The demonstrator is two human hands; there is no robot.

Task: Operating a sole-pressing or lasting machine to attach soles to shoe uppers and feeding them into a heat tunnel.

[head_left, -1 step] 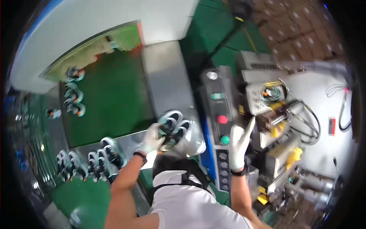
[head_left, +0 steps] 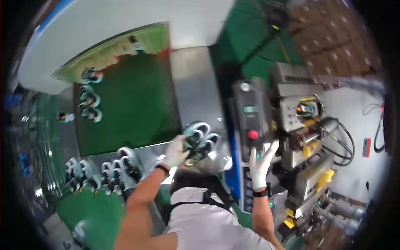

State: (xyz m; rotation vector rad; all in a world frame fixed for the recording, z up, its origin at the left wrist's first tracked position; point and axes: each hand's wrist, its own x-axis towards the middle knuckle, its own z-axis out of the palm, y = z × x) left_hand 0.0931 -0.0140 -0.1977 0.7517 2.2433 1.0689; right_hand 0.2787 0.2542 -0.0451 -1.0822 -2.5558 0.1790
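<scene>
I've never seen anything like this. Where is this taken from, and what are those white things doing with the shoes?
There's no robot here: the white things are a person's gloved hands. A wide camera on the person's head looks down, which bends straight edges. The left hand is at a pair of dark sneakers with pale soles on a metal ledge; blur hides how firmly it grips. The right hand is open, holding nothing, beside a control panel with a red button. More sneakers stand at lower left, and others lie on a green surface.
</scene>
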